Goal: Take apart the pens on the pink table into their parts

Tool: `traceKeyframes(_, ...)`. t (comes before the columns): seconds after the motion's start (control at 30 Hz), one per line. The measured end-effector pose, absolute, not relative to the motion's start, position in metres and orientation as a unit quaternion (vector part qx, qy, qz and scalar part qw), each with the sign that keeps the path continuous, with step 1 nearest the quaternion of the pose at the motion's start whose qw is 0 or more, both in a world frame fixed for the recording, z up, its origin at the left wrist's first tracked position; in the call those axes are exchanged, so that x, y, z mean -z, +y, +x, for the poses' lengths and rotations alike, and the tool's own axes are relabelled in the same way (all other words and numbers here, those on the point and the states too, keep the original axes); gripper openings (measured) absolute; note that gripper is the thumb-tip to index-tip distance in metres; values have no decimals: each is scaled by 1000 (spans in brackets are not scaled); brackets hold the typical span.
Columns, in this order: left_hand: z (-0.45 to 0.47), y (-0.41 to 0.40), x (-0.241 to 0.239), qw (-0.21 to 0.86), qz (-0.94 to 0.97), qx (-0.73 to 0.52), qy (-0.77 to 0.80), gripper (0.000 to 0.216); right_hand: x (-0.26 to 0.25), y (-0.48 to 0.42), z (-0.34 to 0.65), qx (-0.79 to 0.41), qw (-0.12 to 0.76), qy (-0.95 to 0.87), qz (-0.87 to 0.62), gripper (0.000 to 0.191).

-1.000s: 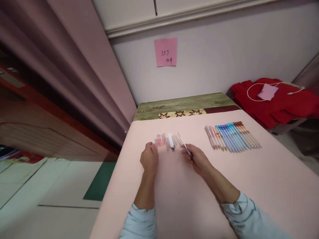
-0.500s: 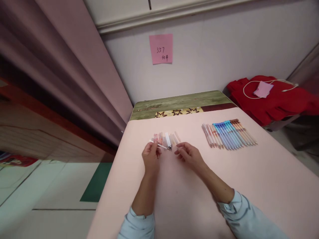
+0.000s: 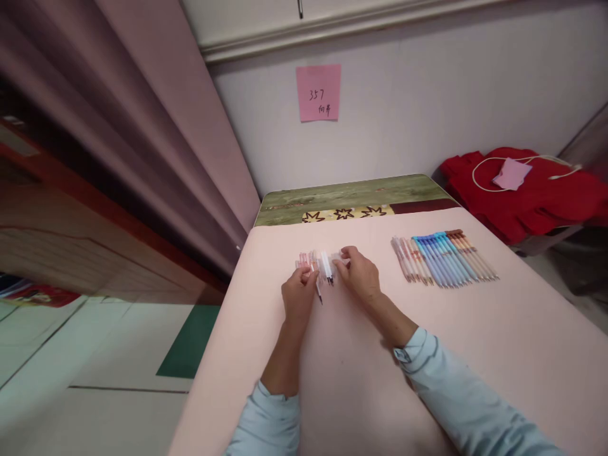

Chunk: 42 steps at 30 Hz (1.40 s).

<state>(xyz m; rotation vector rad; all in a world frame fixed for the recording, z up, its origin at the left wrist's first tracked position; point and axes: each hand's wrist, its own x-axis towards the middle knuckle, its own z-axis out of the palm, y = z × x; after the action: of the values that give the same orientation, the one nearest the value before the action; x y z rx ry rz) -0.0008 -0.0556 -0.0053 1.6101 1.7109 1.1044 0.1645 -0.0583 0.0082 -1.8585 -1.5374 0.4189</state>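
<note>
My left hand [image 3: 299,288] pinches a thin white pen refill [image 3: 319,291] with a dark tip, which slants down toward me. Just beyond its fingers lie several pinkish clear pen parts [image 3: 304,258]. Between my hands rests a small group of white refills [image 3: 326,265], their black tips pointing my way. My right hand [image 3: 360,271] has its thumb and fingers closed around a pale, see-through pen barrel [image 3: 335,261] at the right side of this group; the fingers cover most of it.
Farther right on the pink table cover [image 3: 380,367], a neat row of pens [image 3: 441,259] lies side by side, in brown, blue and orange tones. A red cloth [image 3: 536,202] with a white cable is beyond the table's right edge. A pink note [image 3: 319,94] hangs on the wall.
The refill in my left hand has turned from nearly level to pointing down toward me. My right hand has moved forward to the clear barrels and closed on one.
</note>
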Motion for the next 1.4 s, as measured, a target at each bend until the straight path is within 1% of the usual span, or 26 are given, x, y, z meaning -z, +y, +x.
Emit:
traceKeyframes(0.07,-1,-56,4,273,599,-397,639,23,-9,-67,179,-165,376,-573,-710,27)
traceKeyframes(0.17,0,-62,-3,244,616,-329,673,21,-11,-86,211,-164,407,-539,-720,27)
traceKeyframes(0.3,5,-69,-13,219,644,-230,696,35,-7,-113,254,-133,418,-495,-750,32)
traceKeyframes(0.4,8,-71,-15,230,654,-221,686,38,-5,-124,276,-125,419,-459,-773,35)
traceKeyframes(0.5,7,-72,-13,240,638,-244,690,33,-11,-127,292,-96,371,-434,-815,33)
traceKeyframes(0.63,10,-73,-19,230,615,-292,696,28,-24,-124,304,-89,233,-450,-857,25)
traceKeyframes(0.7,18,-70,-25,209,618,-313,690,27,-27,-122,303,-100,191,-470,-856,25)
traceKeyframes(0.77,29,-64,-30,197,628,-311,686,26,-27,-119,300,-101,177,-486,-850,29)
traceKeyframes(0.87,48,-51,-32,161,652,-276,688,24,-23,-116,293,-95,163,-505,-842,35)
traceKeyframes(1.0,62,-38,-31,118,666,-207,706,24,-16,-115,290,-105,139,-524,-833,36)
traceKeyframes(1.07,63,-39,-30,107,667,-199,710,22,-14,-115,289,-101,145,-531,-828,36)
traceKeyframes(1.13,64,-44,-29,102,666,-230,702,19,-13,-116,286,-89,163,-543,-819,35)
traceKeyframes(1.2,67,-52,-25,114,659,-297,682,15,-13,-116,283,-80,172,-562,-805,33)
traceKeyframes(1.3,74,-67,-17,173,629,-401,643,14,-13,-113,276,-91,146,-584,-794,33)
traceKeyframes(1.4,78,-80,-10,216,604,-459,614,15,-14,-110,272,-103,114,-574,-804,31)
